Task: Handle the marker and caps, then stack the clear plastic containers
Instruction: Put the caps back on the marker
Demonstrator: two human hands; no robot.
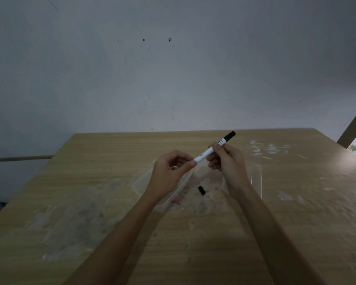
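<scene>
A white marker point(206, 154) with a black cap on its far end is held above the table, slanting up to the right. My right hand point(224, 159) grips its middle. My left hand point(173, 169) pinches its near end between thumb and fingers; whatever sits on that tip is hidden. Below the hands lie clear plastic containers point(255, 175), one under each wrist. A loose black cap point(201, 190) lies inside them, between my forearms. A small reddish item point(176, 201) rests near the container's front edge.
The wooden table point(90, 202) carries pale smears and scuffs. Bits of clear plastic scraps point(269, 150) are scattered at the far right. A grey wall stands right behind the table's far edge. A brown plank point(353, 124) leans at the right.
</scene>
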